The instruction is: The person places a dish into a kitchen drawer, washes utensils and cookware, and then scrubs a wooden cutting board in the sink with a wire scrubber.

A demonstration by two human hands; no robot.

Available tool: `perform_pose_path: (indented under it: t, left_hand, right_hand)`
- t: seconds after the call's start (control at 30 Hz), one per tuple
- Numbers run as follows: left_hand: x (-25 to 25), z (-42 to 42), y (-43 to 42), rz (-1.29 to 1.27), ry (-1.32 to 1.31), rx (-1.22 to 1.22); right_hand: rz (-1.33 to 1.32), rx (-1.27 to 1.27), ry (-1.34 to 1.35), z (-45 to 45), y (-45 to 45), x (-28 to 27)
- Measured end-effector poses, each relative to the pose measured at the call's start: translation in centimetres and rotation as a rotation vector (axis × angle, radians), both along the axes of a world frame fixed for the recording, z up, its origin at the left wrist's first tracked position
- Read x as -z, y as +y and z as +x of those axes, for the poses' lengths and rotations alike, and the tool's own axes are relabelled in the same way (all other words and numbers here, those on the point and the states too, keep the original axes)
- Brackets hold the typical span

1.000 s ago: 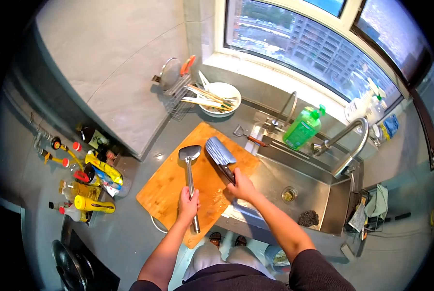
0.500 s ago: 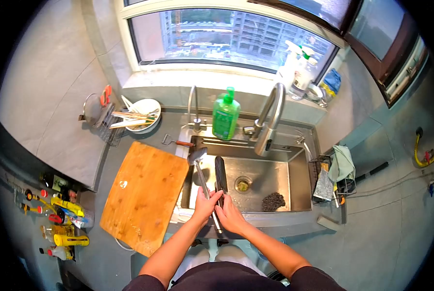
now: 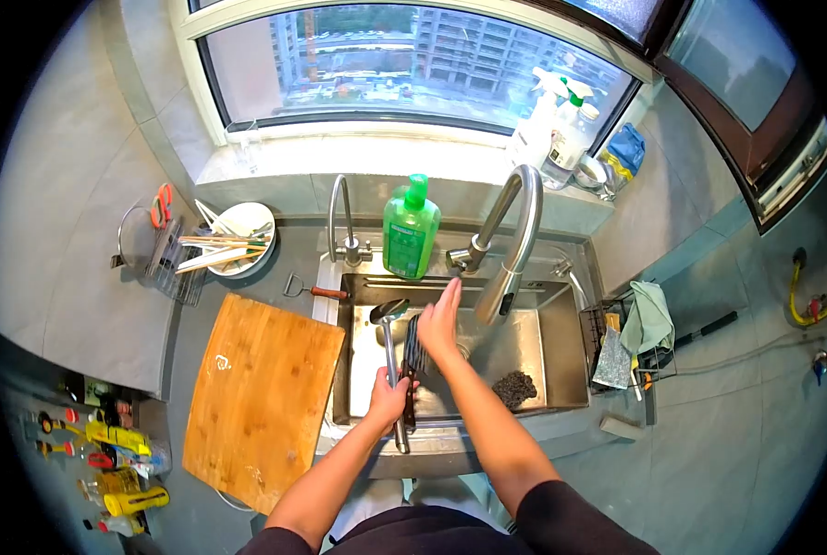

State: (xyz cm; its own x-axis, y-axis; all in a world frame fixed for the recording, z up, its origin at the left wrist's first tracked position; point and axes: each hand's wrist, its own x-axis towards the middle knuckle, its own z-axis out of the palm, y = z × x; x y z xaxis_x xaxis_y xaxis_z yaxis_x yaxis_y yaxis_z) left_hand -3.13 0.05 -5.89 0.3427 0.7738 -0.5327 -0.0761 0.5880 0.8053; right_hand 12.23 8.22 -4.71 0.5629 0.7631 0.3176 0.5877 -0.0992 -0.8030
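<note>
My left hand point(image 3: 391, 396) is closed around the metal handle of a ladle point(image 3: 390, 338) above the left part of the sink point(image 3: 561, 370). A black utensil point(image 3: 414, 347) with a slotted-looking head is held beside it in the same hand, its dark handle pointing down toward me. My right hand point(image 3: 439, 324) reaches forward over the sink with its fingers stretched out and holds nothing. Its fingertips are just below the lever at the base of the large faucet point(image 3: 522, 231); I cannot tell whether they touch it.
A wooden cutting board point(image 3: 261, 398) lies left of the sink. Behind the sink stand a green soap bottle point(image 3: 411, 231) and a thin faucet point(image 3: 339, 217). A dark scrubber point(image 3: 514, 389) rests in the basin. A bowl with chopsticks point(image 3: 247, 227) and a peeler point(image 3: 326, 292) are at the left.
My right hand has let go of the utensils and moved forward toward the faucet. My left hand keeps both utensils, and the ladle's bowl has turned.
</note>
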Motion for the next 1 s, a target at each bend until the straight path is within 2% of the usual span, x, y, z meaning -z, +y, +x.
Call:
perform_pose_path:
  t: [0.1,0.2,0.33,0.4,0.5,0.57,0.63,0.67,0.73,0.87,0.93,1.0]
  left_hand:
    - [-0.7,-1.2,0.4,-0.026,-0.072,0.030]
    - [-0.7,-2.1,0.7,-0.060,-0.100,0.054]
    - [0.2,-2.3,1.2,-0.114,-0.095,0.098]
    - [0.2,-2.0,1.3,-0.166,-0.100,0.091]
    - [1.1,-1.9,1.2,-0.322,-0.183,0.086]
    - [2.1,-1.2,0.8,-0.341,-0.223,0.082]
    - [2.0,-0.1,-0.1,-0.401,-0.329,0.025]
    - [2.3,0.4,-0.5,-0.389,-0.296,0.071]
    - [2.1,1.3,-1.1,-0.360,-0.228,0.158]
    - [-0.2,3.3,-2.7,-0.382,-0.225,0.152]
    - [3.1,2.9,-3.5,-0.426,-0.261,0.197]
    - [3.9,2.5,-3.8,-0.458,-0.247,0.200]
  right_hand:
    - [0.032,0.186,-0.015,2.5,5.0,0.2]
    - [-0.094,0.125,0.054,3.6,6.3,-0.8]
    - [-0.136,-0.023,-0.040,2.6,5.5,0.4]
    - [-0.098,-0.081,-0.070,1.4,2.9,0.6]
    - [-0.263,-0.164,-0.077,-1.9,-6.8,-0.8]
    - [-0.424,-0.150,0.025,-4.6,-13.7,-1.4]
    - [-0.603,-0.315,0.312,-5.2,-17.1,-3.6]
    - [-0.391,-0.316,0.146,-5.2,-19.0,0.6]
    - [-0.407,-0.306,-0.062,-4.9,-19.8,1.0]
    - [-0.698,-0.195,-0.084,-4.6,-20.8,-1.7]
    - [-0.854,-0.196,-0.200,-4.1,-21.6,-3.5]
    - [-0.795,-0.188,-0.254,-3.7,-22.8,-3.1]
